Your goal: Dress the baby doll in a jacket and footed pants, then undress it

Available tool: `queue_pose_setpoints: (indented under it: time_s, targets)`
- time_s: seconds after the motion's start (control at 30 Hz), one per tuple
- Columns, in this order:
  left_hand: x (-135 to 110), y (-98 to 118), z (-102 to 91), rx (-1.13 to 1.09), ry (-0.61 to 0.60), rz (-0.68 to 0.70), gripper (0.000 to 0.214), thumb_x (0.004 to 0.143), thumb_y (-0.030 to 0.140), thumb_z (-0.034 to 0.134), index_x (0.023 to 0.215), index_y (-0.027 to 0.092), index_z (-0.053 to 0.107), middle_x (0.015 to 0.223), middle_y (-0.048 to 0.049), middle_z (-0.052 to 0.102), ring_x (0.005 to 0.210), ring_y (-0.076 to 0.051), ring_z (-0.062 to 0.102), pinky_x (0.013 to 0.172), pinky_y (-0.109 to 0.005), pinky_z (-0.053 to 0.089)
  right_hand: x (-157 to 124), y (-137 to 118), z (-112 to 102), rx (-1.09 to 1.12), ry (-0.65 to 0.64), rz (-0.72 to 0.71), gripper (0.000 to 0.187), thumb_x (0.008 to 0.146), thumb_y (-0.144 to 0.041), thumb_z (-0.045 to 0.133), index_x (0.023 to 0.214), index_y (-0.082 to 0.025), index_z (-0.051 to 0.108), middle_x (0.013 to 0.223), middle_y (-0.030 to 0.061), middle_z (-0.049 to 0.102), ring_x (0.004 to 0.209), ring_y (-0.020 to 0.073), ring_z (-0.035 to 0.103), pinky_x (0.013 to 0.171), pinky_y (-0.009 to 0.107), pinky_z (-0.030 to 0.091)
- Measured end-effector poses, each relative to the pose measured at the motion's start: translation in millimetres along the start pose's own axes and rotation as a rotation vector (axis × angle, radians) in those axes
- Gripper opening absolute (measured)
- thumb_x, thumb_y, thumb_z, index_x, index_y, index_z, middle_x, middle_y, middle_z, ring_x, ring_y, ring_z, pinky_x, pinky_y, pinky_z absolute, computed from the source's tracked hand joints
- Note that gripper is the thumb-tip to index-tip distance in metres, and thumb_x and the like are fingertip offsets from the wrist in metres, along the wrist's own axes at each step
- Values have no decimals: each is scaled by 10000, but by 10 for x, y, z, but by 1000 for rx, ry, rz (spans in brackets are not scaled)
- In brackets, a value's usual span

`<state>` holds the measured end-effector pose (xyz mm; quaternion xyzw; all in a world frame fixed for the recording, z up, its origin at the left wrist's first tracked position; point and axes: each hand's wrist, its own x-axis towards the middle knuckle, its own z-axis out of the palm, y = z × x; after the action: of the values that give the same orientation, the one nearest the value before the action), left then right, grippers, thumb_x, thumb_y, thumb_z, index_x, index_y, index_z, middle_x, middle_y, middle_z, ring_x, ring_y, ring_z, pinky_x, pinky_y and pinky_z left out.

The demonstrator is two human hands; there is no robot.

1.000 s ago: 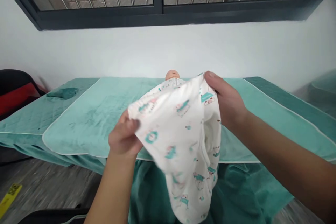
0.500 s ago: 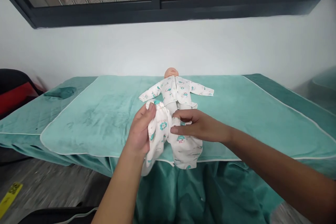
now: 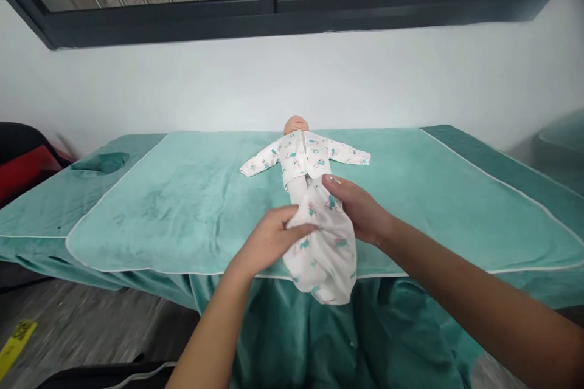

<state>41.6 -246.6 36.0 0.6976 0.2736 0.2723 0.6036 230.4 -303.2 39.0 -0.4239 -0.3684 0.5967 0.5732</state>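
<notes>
A pair of white baby pants [image 3: 323, 261] with green and pink prints hangs between my hands, its lower end over the bed's front edge. My right hand [image 3: 358, 206] grips the pants at their upper right, thumb on top. My left hand [image 3: 276, 234] pinches the cloth at the left side, fingers and thumb closed on a fold. Behind the pants a baby doll [image 3: 296, 124] lies on its back, head toward the wall. It wears a matching printed jacket [image 3: 305, 152] with both sleeves spread. One white leg shows; the pants hide the other.
The doll lies on a light green mat [image 3: 182, 206] with white piping, spread over a green-covered bed [image 3: 55, 213] with a face hole at left. A white wall and a dark window frame [image 3: 159, 27] stand behind. A black and red chair [image 3: 27, 161] is at far left.
The pants have turned and shifted right, their legs now bunched together. My right hand has moved to their upper right edge; my left hand has come down and inward to their side.
</notes>
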Motion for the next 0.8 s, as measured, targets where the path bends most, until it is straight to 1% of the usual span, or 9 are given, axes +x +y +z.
queue_pose_setpoints:
  time_s: [0.13,0.2,0.33,0.43,0.5,0.53,0.63,0.7,0.8]
  targets:
    - [146,-84,42,-469,394,43,360,727,467,793,898,172,677,787,-3,701,703,-144,640,689,-245,514,-57,66,-57,-334,-202,102,401,740,-442,815,1038,-202,697,952,25,730,846,198,674,731,297,521]
    - [191,-81,63,-604,437,-18,400,693,480,820,887,169,661,694,10,665,639,-138,630,650,-239,513,-66,62,-32,-442,-291,133,365,755,-412,806,1029,-186,719,966,38,738,887,215,679,789,326,520]
    - [105,-60,62,-572,312,-132,469,653,528,834,883,145,695,657,-25,669,599,-164,628,537,-233,472,-24,42,26,-209,-129,4,292,829,-406,728,1014,-181,718,965,50,736,871,204,680,799,338,524]
    - [-47,-89,26,-393,47,-214,420,587,410,901,838,124,722,719,-51,706,642,-176,640,553,-231,468,13,51,17,-22,-29,-53,242,792,-336,752,979,-190,704,890,28,729,786,176,664,712,290,517]
    - [-109,-131,19,-356,-32,-236,366,631,365,885,856,118,733,775,-64,726,701,-184,659,625,-240,494,18,86,8,39,-30,-46,219,778,-325,754,935,-182,701,831,21,715,743,166,650,682,277,506]
    - [-117,-157,23,-385,8,-223,352,675,378,857,882,121,734,799,-68,733,728,-188,668,660,-246,504,14,115,9,68,-38,-44,220,776,-331,753,924,-178,700,822,22,711,737,165,646,690,280,506]
    - [-66,-225,54,-560,280,-151,387,738,430,805,987,149,713,848,-60,745,776,-190,688,715,-257,522,-15,234,28,91,-71,-28,261,795,-369,744,964,-174,703,834,22,709,724,156,642,733,295,511]
    - [-9,-244,72,-629,408,-156,449,697,456,828,994,148,694,831,-56,742,763,-197,694,704,-265,530,-42,322,32,-24,-159,54,280,801,-404,746,949,-170,704,722,-5,674,597,127,590,639,277,493]
    - [33,-225,92,-593,484,-217,537,608,491,871,954,125,688,778,-60,734,704,-205,691,660,-273,532,-77,415,8,-262,-327,206,303,724,-419,816,827,-159,700,560,-43,587,484,105,499,529,255,433]
